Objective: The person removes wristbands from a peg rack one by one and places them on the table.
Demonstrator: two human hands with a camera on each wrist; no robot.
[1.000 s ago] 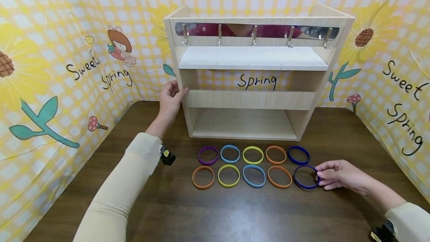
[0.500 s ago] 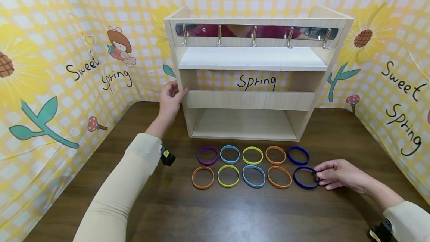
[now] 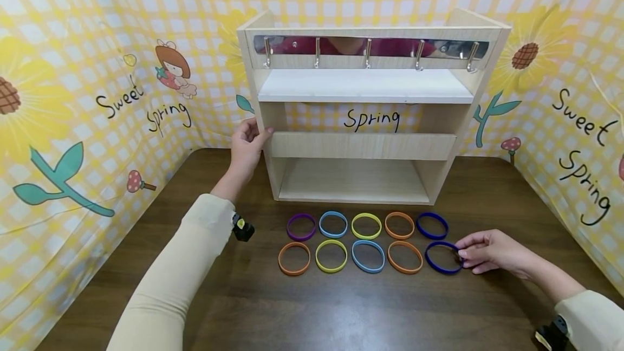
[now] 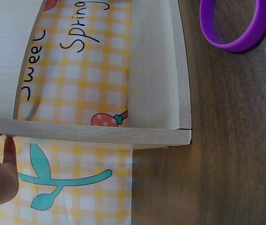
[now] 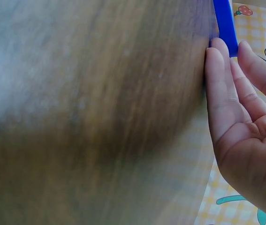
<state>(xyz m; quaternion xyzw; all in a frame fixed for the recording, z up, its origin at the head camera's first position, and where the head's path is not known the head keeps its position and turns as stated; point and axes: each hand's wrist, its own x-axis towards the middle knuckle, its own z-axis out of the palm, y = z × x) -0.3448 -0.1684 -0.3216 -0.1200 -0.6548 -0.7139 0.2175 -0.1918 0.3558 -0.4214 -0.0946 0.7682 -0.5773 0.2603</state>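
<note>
My right hand [image 3: 494,253] pinches the right side of a dark blue silicone wristband [image 3: 435,271] at the near row's right end. In the right wrist view, the blue band [image 5: 225,26] shows between the thumb and fingers. My left hand [image 3: 246,148] grips the left side panel of a pale wooden shelf [image 3: 363,146], thumb at its front edge. Its fingertips [image 4: 9,145] meet the panel's outer face in the left wrist view. Another dark blue wristband [image 3: 423,232] lies just behind the pinched one.
Two rows of wristbands lie before the shelf, including a purple band [image 3: 288,232], a yellow band [image 3: 319,264] and an orange band [image 3: 281,267]. A metal rail with several hooks [image 3: 368,53] spans the shelf's top. Patterned cloth [image 3: 97,31] surrounds the brown table [image 3: 292,313].
Both hands keep their places and holds, and the wristbands lie as before. The head view has shifted only slightly.
</note>
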